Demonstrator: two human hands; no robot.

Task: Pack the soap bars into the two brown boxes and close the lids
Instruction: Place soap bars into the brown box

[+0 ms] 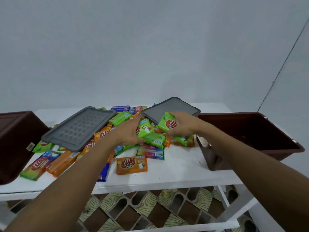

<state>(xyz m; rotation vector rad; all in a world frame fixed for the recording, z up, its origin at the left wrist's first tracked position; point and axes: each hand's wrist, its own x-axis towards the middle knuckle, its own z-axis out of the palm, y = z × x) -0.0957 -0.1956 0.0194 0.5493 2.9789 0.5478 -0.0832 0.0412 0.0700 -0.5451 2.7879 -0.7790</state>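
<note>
Left grip [127, 133] clamped on green soap bar [145, 130]; right grip [183, 126] clamped on second green bar [167, 123], both above soap pile [132, 164] on white surface [180, 171]. Left brown box [15, 144] and right brown box [250, 131] open. Left grey lid [78, 128] and right grey lid [170, 108] rest on pile.

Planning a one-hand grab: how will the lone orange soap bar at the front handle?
The orange soap bar looks flat and blocky, so it is probably stiff and unlikely to roll. Its glossy wrapper may be slippery. Lying flat on the white table, it would likely slide if pushed.
</note>
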